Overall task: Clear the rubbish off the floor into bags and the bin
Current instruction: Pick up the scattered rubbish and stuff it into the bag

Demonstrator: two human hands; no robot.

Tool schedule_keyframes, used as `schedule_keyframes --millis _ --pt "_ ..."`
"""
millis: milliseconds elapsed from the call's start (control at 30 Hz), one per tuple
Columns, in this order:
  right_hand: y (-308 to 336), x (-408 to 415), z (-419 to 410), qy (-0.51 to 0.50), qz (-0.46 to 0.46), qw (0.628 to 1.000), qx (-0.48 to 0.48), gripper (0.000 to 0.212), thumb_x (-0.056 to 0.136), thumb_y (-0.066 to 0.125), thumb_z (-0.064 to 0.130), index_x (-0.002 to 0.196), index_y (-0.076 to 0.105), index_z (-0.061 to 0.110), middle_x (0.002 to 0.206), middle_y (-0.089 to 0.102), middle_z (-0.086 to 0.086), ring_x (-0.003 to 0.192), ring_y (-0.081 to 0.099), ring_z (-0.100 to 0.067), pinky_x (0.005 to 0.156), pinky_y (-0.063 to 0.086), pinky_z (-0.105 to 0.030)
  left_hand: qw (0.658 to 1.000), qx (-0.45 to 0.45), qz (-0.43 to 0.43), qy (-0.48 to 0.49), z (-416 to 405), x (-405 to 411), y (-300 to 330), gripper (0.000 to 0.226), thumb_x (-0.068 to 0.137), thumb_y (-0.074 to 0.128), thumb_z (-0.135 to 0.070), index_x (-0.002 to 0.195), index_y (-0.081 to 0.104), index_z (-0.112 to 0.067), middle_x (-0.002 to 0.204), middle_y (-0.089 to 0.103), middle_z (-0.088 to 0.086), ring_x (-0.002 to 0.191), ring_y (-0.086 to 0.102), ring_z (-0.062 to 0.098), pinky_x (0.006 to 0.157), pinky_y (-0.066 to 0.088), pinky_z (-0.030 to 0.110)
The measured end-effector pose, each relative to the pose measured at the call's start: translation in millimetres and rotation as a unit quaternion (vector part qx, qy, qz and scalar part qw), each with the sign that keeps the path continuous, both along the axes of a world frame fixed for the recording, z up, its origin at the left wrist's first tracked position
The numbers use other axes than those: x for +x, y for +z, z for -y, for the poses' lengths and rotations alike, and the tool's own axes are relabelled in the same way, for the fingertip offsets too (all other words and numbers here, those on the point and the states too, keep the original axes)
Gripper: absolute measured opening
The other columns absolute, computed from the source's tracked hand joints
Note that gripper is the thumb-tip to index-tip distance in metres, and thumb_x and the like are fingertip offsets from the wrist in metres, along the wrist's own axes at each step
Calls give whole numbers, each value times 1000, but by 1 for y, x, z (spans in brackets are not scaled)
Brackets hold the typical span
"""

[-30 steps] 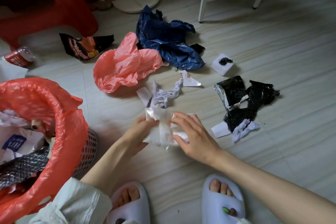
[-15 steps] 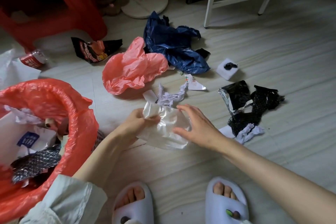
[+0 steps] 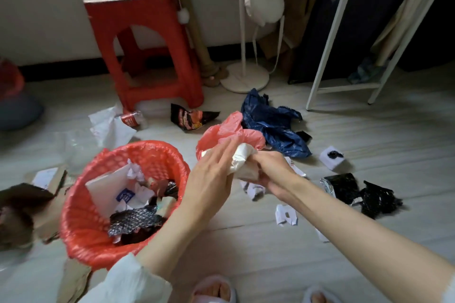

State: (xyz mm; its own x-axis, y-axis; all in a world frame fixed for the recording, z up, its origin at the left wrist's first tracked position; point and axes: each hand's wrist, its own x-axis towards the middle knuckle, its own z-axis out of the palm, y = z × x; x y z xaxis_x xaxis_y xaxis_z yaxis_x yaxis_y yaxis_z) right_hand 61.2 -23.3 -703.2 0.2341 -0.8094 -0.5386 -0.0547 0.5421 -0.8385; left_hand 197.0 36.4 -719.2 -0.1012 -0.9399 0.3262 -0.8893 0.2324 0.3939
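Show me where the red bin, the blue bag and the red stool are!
red bin (image 3: 157,152): head view, on its far rim.
blue bag (image 3: 273,128): head view, on its crumpled middle.
red stool (image 3: 128,11): head view, on its front panel.

Bare floor lies open between the heaped bin and the black wrappers.

Both arms reach forward and meet above the floor. The left hand comes in from the lower left, its forearm bare below a pushed-up pale sleeve; its fingers lie nearly straight and close together, laid flat against the near side of a crumpled white wrapper. The right hand comes in from the lower right on a bare forearm, knuckles up, fingers curled round the wrapper's other side, gripping it.
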Motion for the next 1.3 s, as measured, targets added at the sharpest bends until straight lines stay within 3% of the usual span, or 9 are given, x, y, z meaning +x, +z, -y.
schedule_keyframes --millis 100,167,400,567,667,767,1033,1167,1300 --pt "31 17 -15 16 151 986 66 21 93 48 17 95 63 2 86 66 -14 79 62 -23 77 54 -37 993 112 21 -9 -19 27 8 71 90 20 -51 147 -11 -23 158 -4 -1 146 2 15 119 15 39" --pt "38 32 -21 57 156 985 56 23 92 54 22 100 64 2 91 68 -13 83 65 -22 81 54 -33 984 157 81 0 -32 41 8 82 81 4 -68 143 -26 -23 153 -27 -2 142 -21 12 118 -8 39" --pt "27 101 -41 164 166 972 40 21 86 59 3 106 63 -4 92 65 -13 86 63 -18 79 54 -24 958 270 -91 13 -64 98 21 94 71 37 -34 142 -24 -23 144 -37 -7 134 -36 8 116 -16 39" --pt "7 129 -50 228 29 971 -69 25 80 56 -8 101 63 3 83 73 -3 76 69 -11 80 54 -26 892 318 -321 24 -81 135 22 77 84 43 3 148 13 -27 152 -1 -19 138 6 -7 107 16 9" --pt "-4 141 -49 266 -110 935 -207 41 80 57 -3 118 56 12 98 69 2 85 65 -11 73 49 -15 946 193 -239 105 -75 163 9 61 89 51 1 141 35 -26 147 34 -12 122 45 -5 97 36 11" --pt "-12 154 -45 312 -189 863 -350 42 82 57 3 121 59 20 98 64 11 90 59 -6 71 42 -14 972 146 -151 102 -67 177 -6 64 83 68 -20 139 39 -26 138 47 -8 127 38 8 110 28 25" --pt "-38 155 -36 287 -214 827 -433 30 83 66 12 111 70 22 107 72 2 95 64 -1 88 48 -16 979 65 -146 123 -53 181 -40 34 68 80 -21 93 58 -15 85 58 -7 80 52 15 69 46 35" --pt "-58 150 -34 354 -310 755 -456 58 93 52 29 146 28 24 155 24 0 143 21 -13 114 13 -21 971 46 -113 204 -37 188 -61 28 69 77 -19 86 56 -17 78 60 -2 73 54 22 63 45 40" --pt "-81 134 -30 412 -398 711 -408 70 97 37 38 150 -4 19 158 -13 0 145 -13 -11 116 -10 -31 950 16 -143 278 -20 198 -72 22 75 64 -3 89 51 -16 86 59 8 80 52 27 66 43 40"
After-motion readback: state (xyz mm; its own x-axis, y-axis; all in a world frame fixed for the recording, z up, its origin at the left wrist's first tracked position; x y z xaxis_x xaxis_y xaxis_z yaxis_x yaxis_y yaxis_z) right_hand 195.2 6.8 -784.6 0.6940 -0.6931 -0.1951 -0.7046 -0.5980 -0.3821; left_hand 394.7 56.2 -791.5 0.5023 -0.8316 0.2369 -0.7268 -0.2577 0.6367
